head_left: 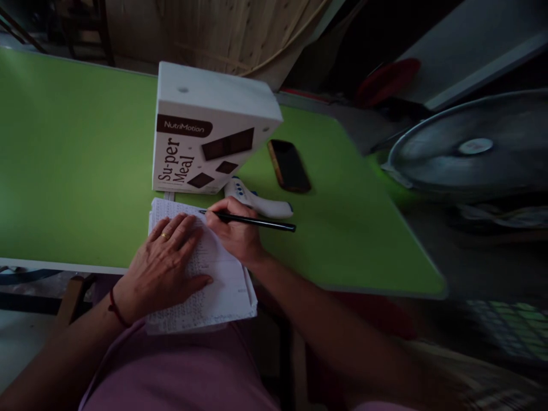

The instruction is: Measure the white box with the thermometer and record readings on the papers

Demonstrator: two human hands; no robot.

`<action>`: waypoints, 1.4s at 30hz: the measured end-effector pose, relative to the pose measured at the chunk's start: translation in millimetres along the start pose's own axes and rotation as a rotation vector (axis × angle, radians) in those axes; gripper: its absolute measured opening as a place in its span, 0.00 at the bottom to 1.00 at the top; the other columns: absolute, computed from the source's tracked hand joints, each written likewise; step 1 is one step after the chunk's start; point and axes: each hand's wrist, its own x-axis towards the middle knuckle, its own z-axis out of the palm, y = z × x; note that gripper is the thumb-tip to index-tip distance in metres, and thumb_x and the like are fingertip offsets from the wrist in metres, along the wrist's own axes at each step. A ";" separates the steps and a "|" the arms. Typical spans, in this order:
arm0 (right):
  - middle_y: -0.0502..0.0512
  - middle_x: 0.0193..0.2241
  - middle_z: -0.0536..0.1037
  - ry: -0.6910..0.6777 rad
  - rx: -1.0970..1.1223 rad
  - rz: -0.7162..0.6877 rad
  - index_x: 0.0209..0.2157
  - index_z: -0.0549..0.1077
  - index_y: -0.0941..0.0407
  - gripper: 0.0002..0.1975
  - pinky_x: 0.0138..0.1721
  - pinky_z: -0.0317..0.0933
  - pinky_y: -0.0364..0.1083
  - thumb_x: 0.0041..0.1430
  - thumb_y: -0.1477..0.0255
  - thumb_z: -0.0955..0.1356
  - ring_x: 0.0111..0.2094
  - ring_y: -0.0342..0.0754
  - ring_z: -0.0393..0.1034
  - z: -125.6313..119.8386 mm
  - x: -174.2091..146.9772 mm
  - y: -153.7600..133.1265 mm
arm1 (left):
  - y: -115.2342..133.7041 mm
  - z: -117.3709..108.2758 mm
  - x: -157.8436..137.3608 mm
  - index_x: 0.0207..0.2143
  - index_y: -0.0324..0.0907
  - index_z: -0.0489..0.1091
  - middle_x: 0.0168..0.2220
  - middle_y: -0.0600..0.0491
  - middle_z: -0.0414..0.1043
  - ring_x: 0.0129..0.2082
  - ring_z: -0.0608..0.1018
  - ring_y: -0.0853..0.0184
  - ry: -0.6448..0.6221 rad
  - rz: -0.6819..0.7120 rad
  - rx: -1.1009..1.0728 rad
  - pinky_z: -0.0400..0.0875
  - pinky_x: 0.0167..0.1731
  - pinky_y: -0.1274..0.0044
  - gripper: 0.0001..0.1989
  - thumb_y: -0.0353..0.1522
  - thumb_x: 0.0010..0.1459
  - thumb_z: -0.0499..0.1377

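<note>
Handwriting covers much of the white notebook (222, 285), which lies over the near edge of the green table (77, 165). Flat on its page rests my left hand (165, 268), fingers stretched out, with a ring and a red wrist cord. My right hand (237, 231) is closed around a black pen (265, 222), whose tip is at the upper part of the page. Just beyond that hand lies a white thermometer gun (268, 205) with blue buttons, partly hidden by the hand and the box.
A white box (218, 91) printed "NutriMotion Su-per Meal" stands behind the notebook. To its right a dark phone (289, 165) lies on the table. A large round fan (475, 145) stands beyond the table's right edge. A wooden chair (88, 25) is at the far left.
</note>
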 end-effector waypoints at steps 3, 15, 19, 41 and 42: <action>0.47 0.21 0.74 -0.010 -0.006 0.000 0.25 0.68 0.52 0.06 0.30 0.65 0.44 0.56 0.70 0.66 0.24 0.44 0.69 -0.2 0.8 -0.2 | 0.3 0.1 0.0 0.62 0.33 0.61 0.66 0.38 0.57 0.67 0.59 0.48 -0.001 0.000 0.000 0.54 0.67 0.56 0.38 0.50 0.60 0.60; 0.46 0.20 0.74 -0.011 0.040 -0.032 0.24 0.67 0.53 0.06 0.28 0.64 0.42 0.55 0.72 0.66 0.22 0.42 0.68 -0.3 0.6 0.0 | 0.3 -1.2 0.4 0.62 0.33 0.62 0.67 0.39 0.56 0.67 0.59 0.49 -0.016 -0.010 0.007 0.54 0.67 0.56 0.37 0.50 0.60 0.59; 0.45 0.19 0.74 0.002 0.046 -0.046 0.25 0.68 0.53 0.06 0.27 0.63 0.42 0.55 0.71 0.66 0.22 0.42 0.68 0.3 0.4 1.1 | 0.4 -0.4 -0.1 0.63 0.33 0.61 0.67 0.39 0.56 0.68 0.58 0.49 -0.010 -0.006 0.011 0.53 0.67 0.57 0.37 0.49 0.61 0.59; 0.46 0.19 0.74 0.014 0.017 -0.063 0.24 0.67 0.53 0.06 0.27 0.63 0.42 0.55 0.71 0.66 0.22 0.42 0.68 -0.4 0.0 2.9 | 0.2 -0.4 -0.3 0.62 0.33 0.61 0.67 0.39 0.57 0.67 0.59 0.49 -0.012 0.000 0.004 0.53 0.67 0.56 0.37 0.50 0.61 0.59; 0.46 0.19 0.74 0.015 0.018 -0.061 0.24 0.67 0.53 0.06 0.27 0.63 0.42 0.55 0.71 0.66 0.22 0.42 0.68 -0.8 0.1 2.6 | 0.2 -0.5 -0.2 0.62 0.33 0.61 0.67 0.39 0.56 0.67 0.59 0.49 -0.012 -0.001 0.005 0.53 0.67 0.57 0.37 0.50 0.61 0.59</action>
